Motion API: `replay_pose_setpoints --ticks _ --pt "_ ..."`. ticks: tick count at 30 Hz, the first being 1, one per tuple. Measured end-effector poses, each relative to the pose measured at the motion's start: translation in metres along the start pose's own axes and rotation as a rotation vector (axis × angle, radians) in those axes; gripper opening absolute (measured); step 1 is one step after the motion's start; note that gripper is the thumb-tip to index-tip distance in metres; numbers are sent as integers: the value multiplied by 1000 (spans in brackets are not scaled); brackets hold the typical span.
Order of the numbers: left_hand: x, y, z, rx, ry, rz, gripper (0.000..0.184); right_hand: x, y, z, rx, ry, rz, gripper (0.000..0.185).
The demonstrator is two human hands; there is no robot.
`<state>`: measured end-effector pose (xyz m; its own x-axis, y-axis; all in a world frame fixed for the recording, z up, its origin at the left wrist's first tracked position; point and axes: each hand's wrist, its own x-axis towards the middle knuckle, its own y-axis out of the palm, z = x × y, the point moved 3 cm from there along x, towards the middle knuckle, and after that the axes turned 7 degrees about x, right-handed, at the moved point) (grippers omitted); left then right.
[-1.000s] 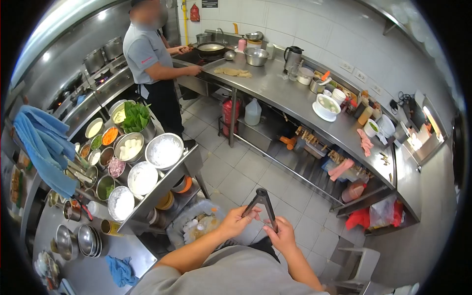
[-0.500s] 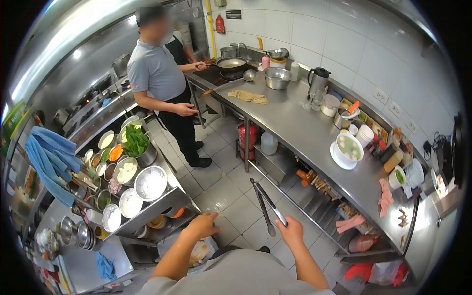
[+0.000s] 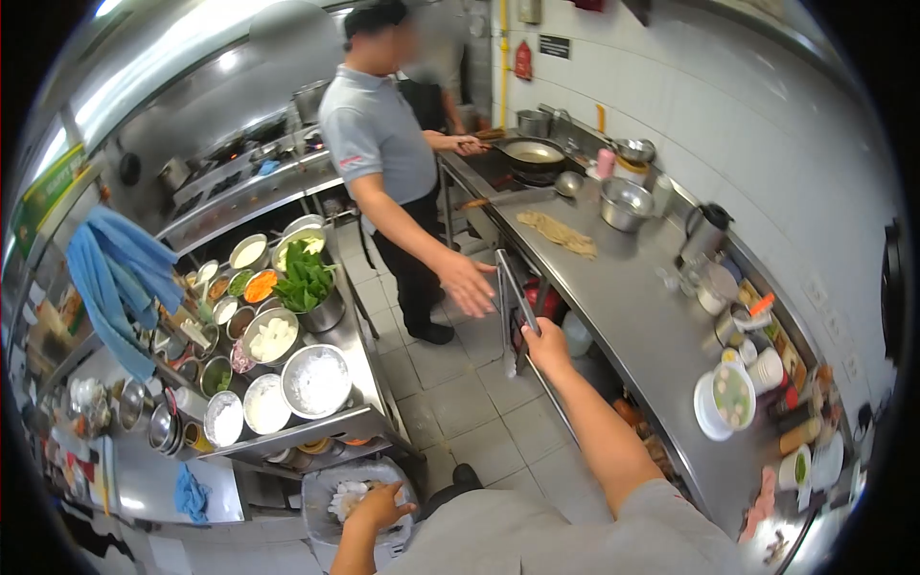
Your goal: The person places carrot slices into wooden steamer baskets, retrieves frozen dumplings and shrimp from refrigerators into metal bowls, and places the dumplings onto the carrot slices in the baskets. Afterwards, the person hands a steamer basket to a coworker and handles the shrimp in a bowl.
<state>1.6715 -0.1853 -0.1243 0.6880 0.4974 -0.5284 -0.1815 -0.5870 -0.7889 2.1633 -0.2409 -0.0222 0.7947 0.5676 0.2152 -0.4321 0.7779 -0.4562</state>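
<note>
steel counter | beige cloth, metal bowl, flask | side table | blue cloth

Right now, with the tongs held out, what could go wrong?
The tongs might drop to the floor if the right hand lets go early: the co-worker's outstretched hand is open. The co-worker's other hand is beside the pan, so a sudden reach could jolt it.

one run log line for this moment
right hand: holding tongs | left hand: beside bin | co-worker's hand: open, close to tongs, contact unclear
</note>
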Motion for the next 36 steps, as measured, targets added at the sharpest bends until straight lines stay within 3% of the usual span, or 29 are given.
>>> replay_pose_setpoints --ticks 6,7,8,10,12,14,16,19,20,24,25,26,27,28,29,30,31,33,35,36 --pt "17 9 39 -163 -192 -125 80 113 47 19 -69 -3 110 38" --pt "14 1 36 -186 -207 -159 79 132 52 19 -114 -81 90 37" --pt "10 -5 34 -202 -219 -192 79 163 73 -21 -126 -311 -125 41" --pt "-8 -9 27 -230 -263 -256 77 170 59 25 -95 40 142 63" --pt "-28 -11 19 -327 -326 -312 76 166 64 23 -237 -168 -132 74" --pt "-48 14 20 -346 -362 -358 76 137 65 26 -375 -252 -216 83" --pt "-70 47 13 -363 -403 -408 76 102 79 1 -293 -377 -53 88" --pt "-114 109 -8 -419 -626 -284 78 17 118 -71 -383 -346 313 95" --pt "-128 131 -21 -422 -655 -233 79 -18 114 -74 -438 -238 556 97" --pt "-183 216 -69 -531 -779 -115 80 -122 120 -172 -822 -479 1088 68" --pt "-197 238 -75 -586 -838 -128 80 -142 112 -187 -932 -420 1258 67" --pt "-208 257 -79 -585 -832 -154 80 -162 108 -220 -1016 -370 1380 69" --pt "-222 272 -87 -579 -820 -180 80 -175 128 -325 -1069 -430 1538 74" --pt "-237 284 -96 -617 -860 -197 80 -192 112 -351 -1075 -381 1614 77" --pt "-253 294 -102 -782 -918 -305 79 -207 99 -368 -1226 -230 1827 74" --pt "-269 305 -106 -939 -965 -418 77 -219 91 -426 -1355 -155 1972 68" --pt "-281 333 -108 -960 -986 -434 77 -230 68 -470 -1220 -552 1908 66" --pt "-304 435 -103 -1148 -1157 -885 64 -243 40 -471 -1309 -264 2154 73" --pt "-324 577 -115 -1400 -1509 -875 61 -250 23 -464 -1332 -177 2053 72" --pt "-338 638 -135 -1067 -1479 -529 55 -255 25 -455 -1327 -178 2013 72"
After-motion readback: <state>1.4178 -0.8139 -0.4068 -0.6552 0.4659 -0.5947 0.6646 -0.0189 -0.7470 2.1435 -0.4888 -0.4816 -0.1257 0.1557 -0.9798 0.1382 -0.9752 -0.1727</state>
